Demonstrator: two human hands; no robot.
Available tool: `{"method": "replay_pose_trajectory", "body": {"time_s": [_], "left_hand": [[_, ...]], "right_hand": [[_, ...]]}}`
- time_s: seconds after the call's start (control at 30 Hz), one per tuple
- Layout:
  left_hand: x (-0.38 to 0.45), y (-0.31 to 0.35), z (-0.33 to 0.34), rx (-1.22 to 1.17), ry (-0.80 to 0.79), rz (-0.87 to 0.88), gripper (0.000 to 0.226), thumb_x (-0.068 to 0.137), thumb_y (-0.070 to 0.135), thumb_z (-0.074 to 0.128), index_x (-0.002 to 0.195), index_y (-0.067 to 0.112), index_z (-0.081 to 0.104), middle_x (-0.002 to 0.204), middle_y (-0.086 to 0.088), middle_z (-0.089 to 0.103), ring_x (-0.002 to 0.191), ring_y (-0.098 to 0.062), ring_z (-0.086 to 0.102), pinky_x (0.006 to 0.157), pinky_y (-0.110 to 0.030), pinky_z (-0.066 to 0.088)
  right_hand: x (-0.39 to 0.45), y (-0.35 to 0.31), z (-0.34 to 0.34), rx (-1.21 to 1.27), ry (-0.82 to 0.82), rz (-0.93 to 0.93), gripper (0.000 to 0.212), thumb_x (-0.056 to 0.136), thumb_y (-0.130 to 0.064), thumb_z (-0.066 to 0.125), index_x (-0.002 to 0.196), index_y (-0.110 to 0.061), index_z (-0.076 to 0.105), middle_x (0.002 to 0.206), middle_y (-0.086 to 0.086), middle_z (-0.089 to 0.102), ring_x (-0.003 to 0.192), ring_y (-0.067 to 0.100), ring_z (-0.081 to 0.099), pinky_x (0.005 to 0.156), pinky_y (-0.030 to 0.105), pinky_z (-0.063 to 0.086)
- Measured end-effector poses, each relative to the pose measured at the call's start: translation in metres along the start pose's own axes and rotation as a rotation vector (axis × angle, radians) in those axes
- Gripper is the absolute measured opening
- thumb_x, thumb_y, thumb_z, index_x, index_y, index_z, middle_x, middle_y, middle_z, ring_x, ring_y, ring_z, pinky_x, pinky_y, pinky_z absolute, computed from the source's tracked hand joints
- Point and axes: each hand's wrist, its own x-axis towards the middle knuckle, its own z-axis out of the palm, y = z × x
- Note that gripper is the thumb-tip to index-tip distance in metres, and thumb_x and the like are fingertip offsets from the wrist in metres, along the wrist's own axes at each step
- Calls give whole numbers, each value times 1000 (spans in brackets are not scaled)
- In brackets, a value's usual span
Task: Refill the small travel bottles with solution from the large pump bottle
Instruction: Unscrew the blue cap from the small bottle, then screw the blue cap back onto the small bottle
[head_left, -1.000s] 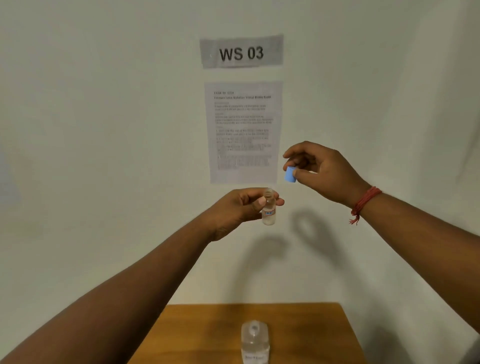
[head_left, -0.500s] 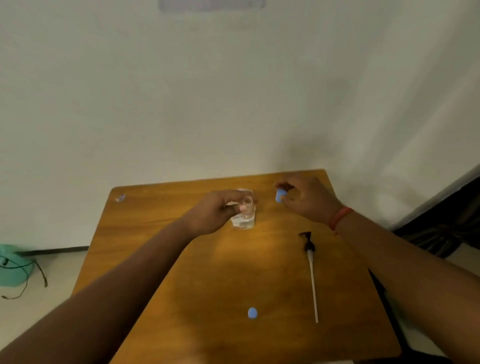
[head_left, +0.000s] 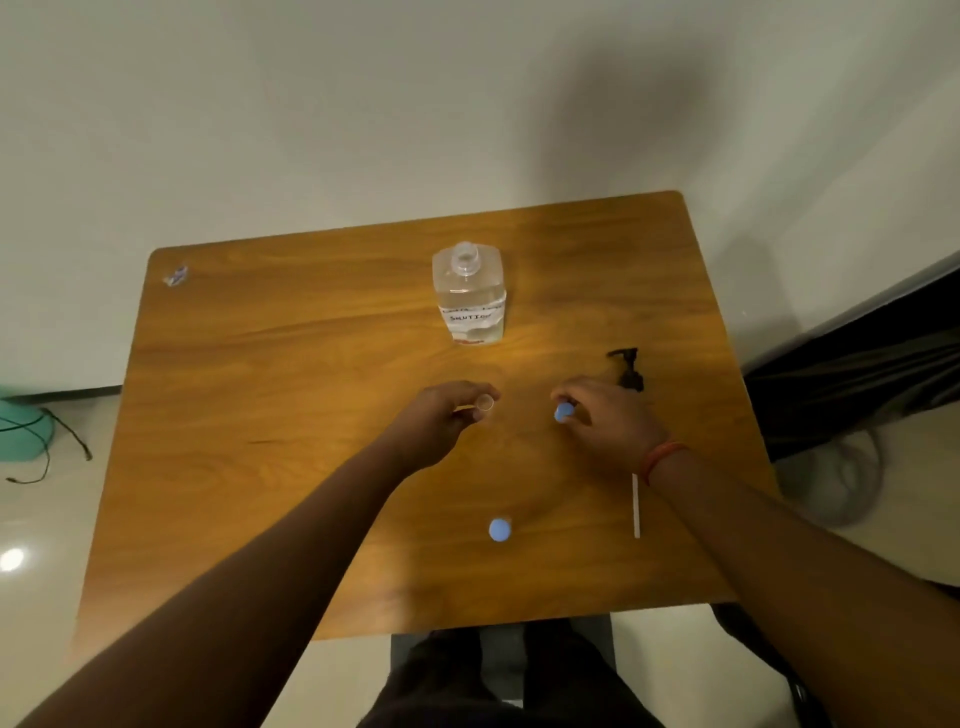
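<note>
Gripping small bottle (head_left: 484, 404) in left hand (head_left: 439, 423); right hand (head_left: 605, 418) pinches blue cap (head_left: 563, 412). Pump (head_left: 629, 370) behind right hand, big bottle (head_left: 470, 296) uncapped, spare cap (head_left: 500, 529) nr front.

Both arms reached forward, forearms bare. The left hand (head_left: 441, 415) curled, thumb and fingertips pinched around a small clear bottle (head_left: 484, 404). The right hand (head_left: 605, 418) hung palm down, its fingertips closed on a blue cap (head_left: 563, 412). A red band circled the right wrist.
</note>
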Motion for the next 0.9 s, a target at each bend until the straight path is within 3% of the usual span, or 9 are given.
{"method": "replay_pose_trajectory", "body": {"time_s": [0.1,0.23,0.4,0.53,0.63,0.8,0.9], "left_hand": [[8,-9,8,-2,-12,-42,31,99,-1,59,128,6,67,130,-7,67,120,-14,58,88,0,41],[13,-19,16,-9,-43,-59,33,99,-2,58,129,9,66,132,-7,66,124,-16,57,100,-20,45],[14,-30,22,3,-78,-52,35,97,0,61,129,15,66,131,-3,66,120,-12,58,98,-20,47],[14,-35,23,15,-89,-59,38,96,-2,61,129,17,66,132,-2,65,121,-12,58,98,-20,47],[15,-36,23,20,-102,-57,40,97,-2,60,130,19,65,133,0,64,119,-8,56,93,-10,43],[14,-36,21,40,-122,-52,41,98,-1,59,133,19,64,133,-2,65,114,-12,60,95,-24,48],[14,-37,19,53,-142,-45,42,98,2,60,135,21,63,135,-1,64,115,-13,59,94,-25,46]], "right_hand": [[1,8,13,0,9,-7,32,90,-7,61,121,-9,62,122,8,63,112,23,57,91,22,37],[1,14,20,1,21,-53,30,87,-4,63,117,-7,64,115,9,66,107,25,60,90,29,44],[3,19,22,-5,12,-73,29,89,-6,63,117,-7,64,114,9,66,107,25,60,91,33,45],[3,21,23,9,1,-42,31,90,-10,63,122,-9,62,118,7,65,111,22,58,94,30,44],[3,24,22,6,-28,-37,33,91,-12,62,124,-12,61,120,5,64,112,20,57,94,28,43],[2,27,19,-25,-69,-1,44,92,-19,63,136,-17,52,136,3,56,125,17,49,99,21,32],[-3,25,15,-45,0,-23,47,96,-23,59,141,-17,47,145,4,49,135,18,42,107,25,30]]}}
